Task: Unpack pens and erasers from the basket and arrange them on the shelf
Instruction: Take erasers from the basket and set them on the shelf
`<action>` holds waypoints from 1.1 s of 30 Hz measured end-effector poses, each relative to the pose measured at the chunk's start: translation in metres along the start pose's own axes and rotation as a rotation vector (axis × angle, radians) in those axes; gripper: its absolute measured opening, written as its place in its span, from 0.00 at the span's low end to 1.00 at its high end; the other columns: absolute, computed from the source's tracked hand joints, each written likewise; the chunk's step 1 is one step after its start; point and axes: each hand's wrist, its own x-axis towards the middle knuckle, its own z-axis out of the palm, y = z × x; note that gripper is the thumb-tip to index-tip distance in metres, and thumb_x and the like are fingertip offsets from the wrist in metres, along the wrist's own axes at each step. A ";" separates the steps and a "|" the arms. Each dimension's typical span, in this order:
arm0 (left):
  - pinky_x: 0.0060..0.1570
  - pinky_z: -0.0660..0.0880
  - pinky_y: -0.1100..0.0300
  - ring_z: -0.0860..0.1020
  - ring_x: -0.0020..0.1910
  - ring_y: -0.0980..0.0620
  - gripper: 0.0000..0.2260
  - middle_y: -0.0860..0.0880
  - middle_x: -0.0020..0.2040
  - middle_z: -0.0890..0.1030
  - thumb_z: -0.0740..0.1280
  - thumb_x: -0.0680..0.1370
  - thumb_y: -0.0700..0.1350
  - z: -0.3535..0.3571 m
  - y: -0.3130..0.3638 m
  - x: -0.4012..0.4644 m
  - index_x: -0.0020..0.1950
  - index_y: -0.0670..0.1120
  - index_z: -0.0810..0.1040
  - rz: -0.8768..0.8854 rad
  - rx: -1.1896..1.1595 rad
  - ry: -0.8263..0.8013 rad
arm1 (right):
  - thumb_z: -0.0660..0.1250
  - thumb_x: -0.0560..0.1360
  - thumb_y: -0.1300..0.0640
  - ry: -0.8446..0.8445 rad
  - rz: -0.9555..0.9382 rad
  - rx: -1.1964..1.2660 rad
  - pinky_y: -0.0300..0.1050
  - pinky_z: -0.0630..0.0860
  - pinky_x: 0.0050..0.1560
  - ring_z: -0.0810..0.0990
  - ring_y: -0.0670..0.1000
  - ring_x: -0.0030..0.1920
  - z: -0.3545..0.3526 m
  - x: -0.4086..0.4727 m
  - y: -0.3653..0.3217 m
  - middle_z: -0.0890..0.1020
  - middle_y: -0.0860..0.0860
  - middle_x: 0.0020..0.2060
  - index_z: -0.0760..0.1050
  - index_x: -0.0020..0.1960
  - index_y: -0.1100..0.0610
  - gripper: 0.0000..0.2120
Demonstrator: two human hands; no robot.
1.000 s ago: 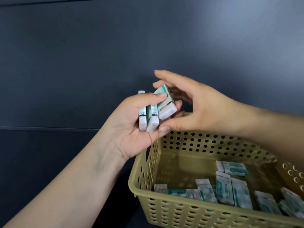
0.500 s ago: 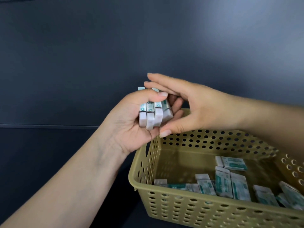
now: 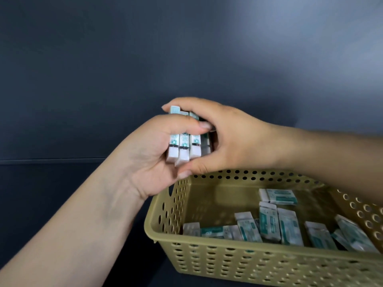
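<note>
So I've got a little stack of erasers point(image 3: 184, 141) bunched up on edge, four of them I think, white ends pointing down. My left hand point(image 3: 153, 154) is wrapped around them, thumb across the front, the rest of the fingers curled behind where I can't really see them. My right hand point(image 3: 223, 139) is clamped over the same stack from the other side: fingers over the tops, thumb tucked under the bottom ends, so both hands are squeezing the bundle together. Just below my right thumb sits the olive basket point(image 3: 238, 264) with the holes in it, and more loose erasers point(image 3: 288, 226) are lying flat on its floor, well below my fingers. Behind everything is a dark wall point(image 3: 124, 59).
</note>
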 end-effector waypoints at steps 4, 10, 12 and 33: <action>0.27 0.76 0.62 0.82 0.33 0.50 0.09 0.43 0.35 0.82 0.62 0.62 0.35 0.001 0.001 0.001 0.34 0.40 0.82 0.004 -0.053 -0.005 | 0.76 0.61 0.47 0.030 -0.044 -0.112 0.21 0.60 0.50 0.68 0.40 0.49 0.001 0.003 0.002 0.74 0.42 0.47 0.70 0.63 0.58 0.34; 0.32 0.79 0.60 0.82 0.35 0.50 0.06 0.44 0.35 0.82 0.65 0.62 0.35 0.000 0.000 0.004 0.34 0.41 0.81 0.005 -0.054 0.036 | 0.74 0.61 0.49 0.072 -0.046 -0.082 0.25 0.59 0.61 0.63 0.35 0.60 0.000 -0.001 0.006 0.67 0.46 0.65 0.57 0.72 0.56 0.46; 0.32 0.80 0.60 0.83 0.35 0.50 0.05 0.43 0.35 0.82 0.70 0.59 0.34 -0.001 0.001 0.002 0.32 0.41 0.82 -0.026 -0.054 -0.007 | 0.77 0.61 0.51 -0.001 -0.007 -0.064 0.25 0.57 0.63 0.60 0.35 0.64 -0.003 -0.002 0.006 0.64 0.48 0.70 0.52 0.74 0.54 0.50; 0.29 0.80 0.49 0.84 0.38 0.45 0.15 0.39 0.42 0.84 0.63 0.61 0.35 0.002 0.001 0.000 0.46 0.40 0.78 -0.061 -0.115 0.136 | 0.63 0.75 0.47 -0.648 0.870 -0.392 0.45 0.74 0.58 0.79 0.50 0.52 -0.018 -0.053 0.051 0.81 0.50 0.51 0.78 0.53 0.56 0.14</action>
